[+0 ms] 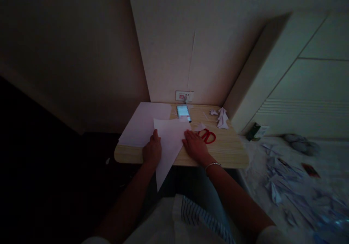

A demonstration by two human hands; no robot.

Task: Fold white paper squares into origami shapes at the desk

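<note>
A white sheet of paper (170, 142) folded into a triangle lies on a small wooden table (226, 151), its point hanging over the front edge. My left hand (152, 147) presses on the sheet's left edge with its fingers curled down. My right hand (195, 144) lies flat with spread fingers on the sheet's right side. A thin bracelet sits on my right wrist.
A stack of white paper (141, 126) lies at the table's left. Red scissors (207, 135), a phone (183, 112) and folded paper shapes (222, 118) lie further back. A wall socket (184, 96) is behind. Several paper planes (278, 180) litter the bed at right.
</note>
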